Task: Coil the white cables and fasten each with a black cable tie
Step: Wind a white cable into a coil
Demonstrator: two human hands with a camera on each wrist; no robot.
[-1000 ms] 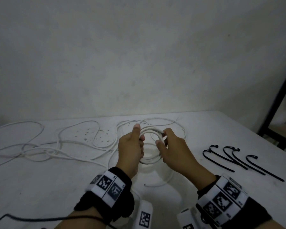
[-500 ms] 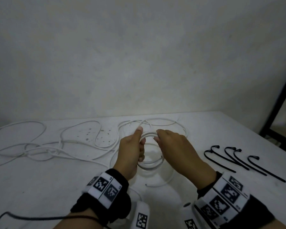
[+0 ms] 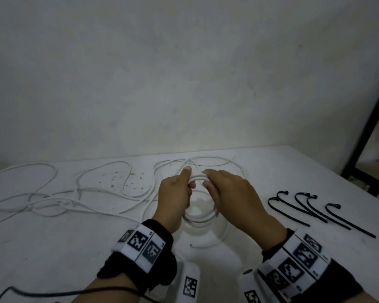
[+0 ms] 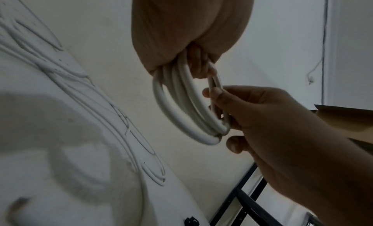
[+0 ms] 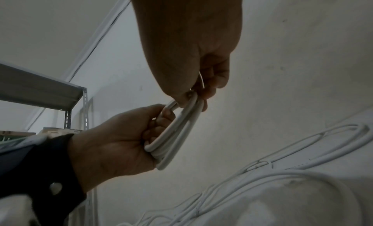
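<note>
White round cable coil (image 3: 199, 217) hangs between both grips. Left hand (image 3: 173, 200) clenches its side; right hand (image 3: 234, 197) pinches the opposite strands.

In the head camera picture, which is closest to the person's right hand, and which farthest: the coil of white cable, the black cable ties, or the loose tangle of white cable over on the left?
1. The coil of white cable: held in the right hand, between both hands.
2. The black cable ties: on the table to its right, untouched.
3. The loose tangle of white cable: far left, beyond the left hand.
</note>
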